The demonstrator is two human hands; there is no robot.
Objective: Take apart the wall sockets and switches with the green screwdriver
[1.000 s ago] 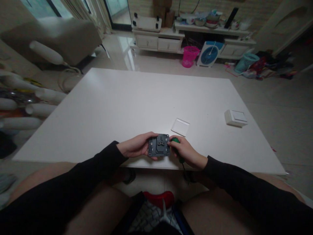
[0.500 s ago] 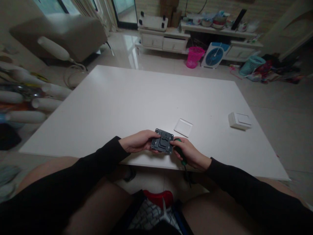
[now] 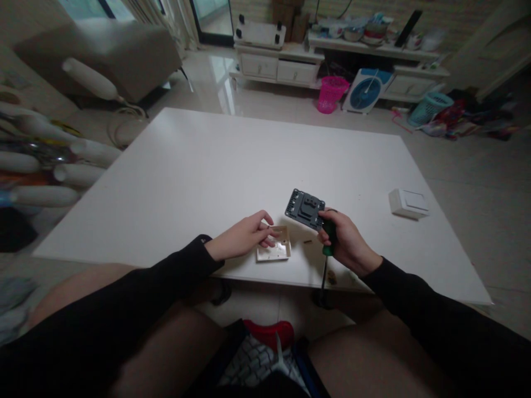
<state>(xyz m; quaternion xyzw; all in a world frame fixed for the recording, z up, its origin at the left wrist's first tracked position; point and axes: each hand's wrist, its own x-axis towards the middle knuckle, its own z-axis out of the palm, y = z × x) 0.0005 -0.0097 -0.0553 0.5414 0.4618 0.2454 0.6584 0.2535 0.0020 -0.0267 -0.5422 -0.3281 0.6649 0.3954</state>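
My right hand [image 3: 348, 243] grips a dark grey square switch module [image 3: 306, 209] by its right edge, raised above the table. The same hand also holds a screwdriver with a green handle [image 3: 328, 239], its shaft pointing down past the table edge. My left hand [image 3: 249, 235] has its fingers apart over a shallow cream switch back box [image 3: 279, 253], which lies open side up. Whether the fingertips touch the box I cannot tell. Between box and screwdriver lies a small brown piece [image 3: 307, 241], and small brassy pieces [image 3: 331, 277] sit near the front edge.
A white switch on its box [image 3: 409, 203] stands at the right of the white table [image 3: 232, 160]. Beyond the table are a pink basket [image 3: 332, 95], a blue fan [image 3: 366, 93] and a low cabinet [image 3: 274, 69]. White rolls [image 3: 78, 174] lie at the left.
The grey module has moved up and right, from both hands into the right hand alone. My left hand has let go of it. The cream box now shows; the clear-edged plate is hidden from view.
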